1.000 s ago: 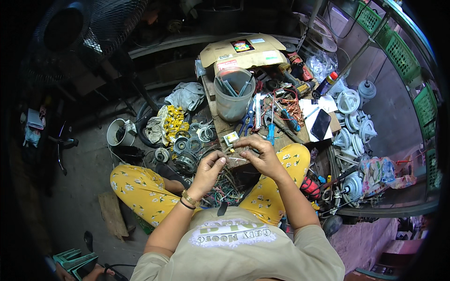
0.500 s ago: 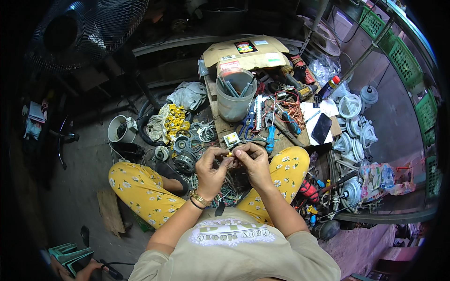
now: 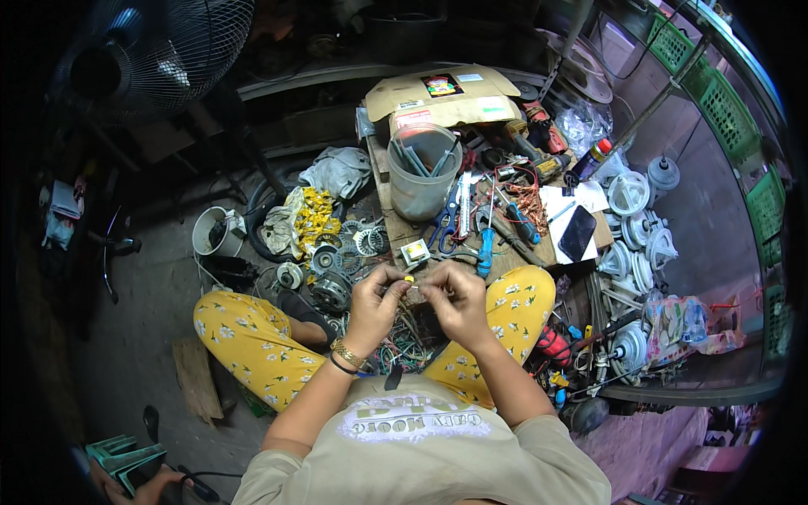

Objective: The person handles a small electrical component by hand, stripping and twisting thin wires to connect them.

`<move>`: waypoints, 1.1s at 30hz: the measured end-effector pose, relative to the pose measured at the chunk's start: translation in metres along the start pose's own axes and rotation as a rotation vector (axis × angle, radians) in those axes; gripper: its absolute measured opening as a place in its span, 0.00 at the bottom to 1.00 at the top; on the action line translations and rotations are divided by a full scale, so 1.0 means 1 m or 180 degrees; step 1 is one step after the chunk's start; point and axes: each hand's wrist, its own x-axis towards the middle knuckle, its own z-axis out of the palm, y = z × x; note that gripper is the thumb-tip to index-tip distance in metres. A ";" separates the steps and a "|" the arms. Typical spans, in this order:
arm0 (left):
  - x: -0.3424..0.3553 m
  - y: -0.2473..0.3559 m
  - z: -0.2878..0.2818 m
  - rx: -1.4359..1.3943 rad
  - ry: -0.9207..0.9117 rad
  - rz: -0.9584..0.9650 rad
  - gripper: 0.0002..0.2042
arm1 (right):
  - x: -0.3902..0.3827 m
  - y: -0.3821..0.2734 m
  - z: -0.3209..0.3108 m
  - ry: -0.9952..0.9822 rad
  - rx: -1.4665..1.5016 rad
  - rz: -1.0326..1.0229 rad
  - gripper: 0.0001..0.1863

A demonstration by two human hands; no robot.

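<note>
My left hand (image 3: pixel 374 305) pinches a small yellow piece (image 3: pixel 409 279) between thumb and fingertips, above my lap. Close beside it on the right, my right hand (image 3: pixel 459 296) has its fingers pressed together. A thin pale strand or pin seems to run between the two hands, too small to name. Just beyond them, at the board's near edge, sits a small white block with a yellow middle (image 3: pixel 415 252). Scissors with dark blue handles (image 3: pixel 443 231) and a blue-handled screwdriver (image 3: pixel 486 248) lie past my hands.
A low wooden board (image 3: pixel 505 271) bears a plastic bucket (image 3: pixel 421 189), a cardboard box (image 3: pixel 459 93) and a phone (image 3: pixel 577 233). Motor parts (image 3: pixel 332 290) lie left, white plastic parts (image 3: pixel 629 192) right. A fan (image 3: pixel 160 59) stands far left. Another person's hands (image 3: pixel 151 490) hold green frames (image 3: pixel 126 459) at lower left.
My hands have moved slightly apart, and the yellow piece shows more clearly at my left fingertips. My right hand has turned a little. The fan head has swung left.
</note>
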 end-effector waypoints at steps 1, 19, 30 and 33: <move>-0.001 -0.002 -0.003 -0.0466 -0.0010 -0.0226 0.05 | -0.003 0.001 0.001 -0.0160 0.0092 -0.0206 0.06; 0.009 0.023 -0.025 -0.2006 -0.1066 -0.1086 0.05 | 0.008 0.031 -0.027 -0.0293 0.0616 0.1032 0.04; 0.020 0.015 -0.032 -0.2485 -0.0853 -0.1044 0.05 | 0.011 0.008 -0.031 -0.1208 0.0594 0.0225 0.04; 0.022 0.016 -0.026 -0.1530 -0.1447 -0.0790 0.04 | 0.014 0.049 -0.037 0.0197 0.0840 0.1199 0.05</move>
